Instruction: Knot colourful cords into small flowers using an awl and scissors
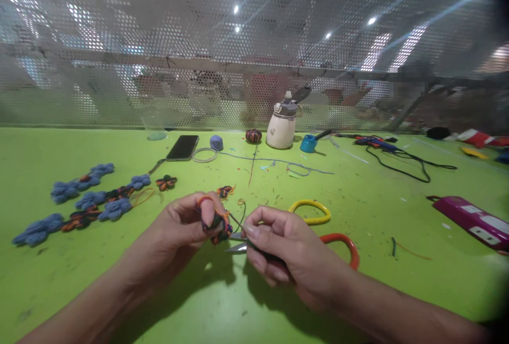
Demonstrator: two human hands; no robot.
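My left hand [189, 225] pinches a small crochet flower [220, 227] in dark and orange variegated yarn, with an orange strand looped round a finger. Closed round a crochet hook [236, 221], my right hand [284, 243] keeps its thin shaft pointed at the flower; a dark handle shows below the fingers. Scissors [310, 210] with one yellow and one red handle lie on the table behind the right hand, which hides their middle. Just beyond the hands is another small dark-and-orange crocheted piece [225, 191].
Blue and dark crochet flowers [115, 209] lie in rows at left, near a phone [183, 148]. Toward the back are yarn balls [253, 135], a white bottle [281, 129] and a blue pot [308, 143]. A glue gun [376, 143] and purple power strip [471, 219] are at right.
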